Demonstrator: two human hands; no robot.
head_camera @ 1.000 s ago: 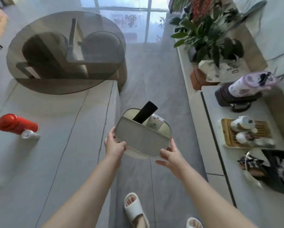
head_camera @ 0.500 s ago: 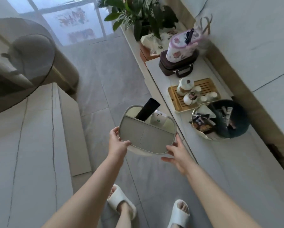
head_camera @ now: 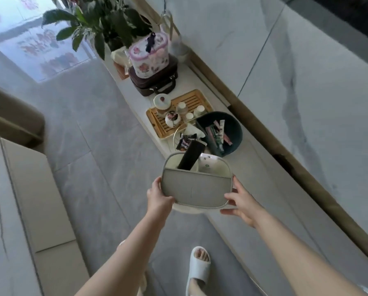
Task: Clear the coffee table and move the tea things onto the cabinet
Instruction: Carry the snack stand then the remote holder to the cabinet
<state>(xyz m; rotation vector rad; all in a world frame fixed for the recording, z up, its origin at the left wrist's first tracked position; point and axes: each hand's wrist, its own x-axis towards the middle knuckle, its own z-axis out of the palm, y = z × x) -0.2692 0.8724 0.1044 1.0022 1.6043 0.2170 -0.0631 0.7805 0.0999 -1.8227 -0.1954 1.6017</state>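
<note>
I am holding a grey organiser box [head_camera: 197,184] out in front of me with both hands, above the near edge of the low white cabinet [head_camera: 264,189] that is running along the wall on my right. My left hand [head_camera: 158,198] is gripping the box's left side, thumb curled over the rim and fingers wrapped underneath. My right hand [head_camera: 241,202] is cupping the right near corner, fingers loosely spread and bent against the wall and underside of the box, thumb pointing toward the rim. A black remote [head_camera: 191,154] is standing tilted in the far left compartment, sticking out above the rim, and a small white device [head_camera: 207,164] is sitting in the far right compartment beside it; the large near part is covered by a flat grey lid.

Just beyond the box on the cabinet, a dark round bowl [head_camera: 232,133] of sachets is resting, with a round glass dish [head_camera: 178,135] of packets touching its left side. Farther along, the tea things are sitting on a slatted bamboo tea tray [head_camera: 195,101]: a lidded jar [head_camera: 162,102], a small round teapot [head_camera: 172,118] and a few white cups [head_camera: 199,110]. Beyond the tray, a flowered bag [head_camera: 148,55] is lying on top of a dark brown case [head_camera: 155,82], and a leafy potted plant [head_camera: 102,24] is standing at the far end. My coffee table [head_camera: 5,210] is lying at my left, and my white slipper [head_camera: 198,265] is showing on the grey floor below
</note>
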